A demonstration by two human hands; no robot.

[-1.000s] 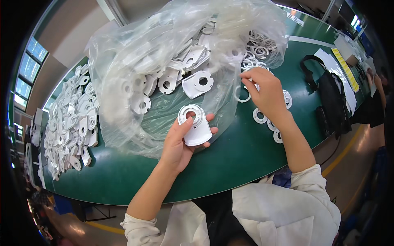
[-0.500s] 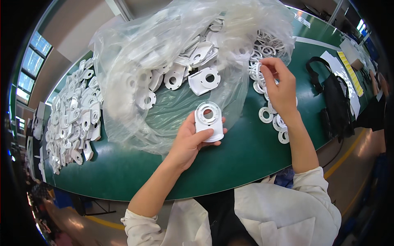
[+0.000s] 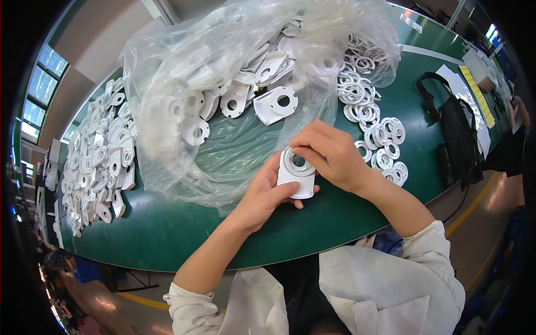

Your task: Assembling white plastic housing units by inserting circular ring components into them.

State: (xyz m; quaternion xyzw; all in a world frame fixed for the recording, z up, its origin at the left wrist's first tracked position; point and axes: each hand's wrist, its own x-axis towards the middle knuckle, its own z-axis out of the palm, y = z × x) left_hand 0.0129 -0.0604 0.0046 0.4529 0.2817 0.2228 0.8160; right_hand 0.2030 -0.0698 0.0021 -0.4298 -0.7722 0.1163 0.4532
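My left hand [image 3: 267,192] grips a white plastic plate [image 3: 302,188] with a round hole, its thumb lying across the plate's lower face. Against the upper end of this plate, my right hand [image 3: 333,155] pinches a white ring [image 3: 290,166] lying around the hole. Its fingertips cover part of the ring, so I cannot tell whether it is seated. To the right is a scattered pile of similar white rings [image 3: 382,133]. A clear plastic bag [image 3: 167,151] lies open beyond my hands, with more white plates [image 3: 276,104] in it.
A big heap of white plastic parts [image 3: 100,162] covers the left of the green table [image 3: 162,234]. On the right lie a black bag [image 3: 459,134] with a strap, white paper [image 3: 479,124] and a yellow strip [image 3: 478,99]. Part of another person [image 3: 516,114] shows at the far right.
My right hand has come left and down from the ring pile to the plate, bringing a ring. My left hand, still holding the plate, has shifted slightly right.
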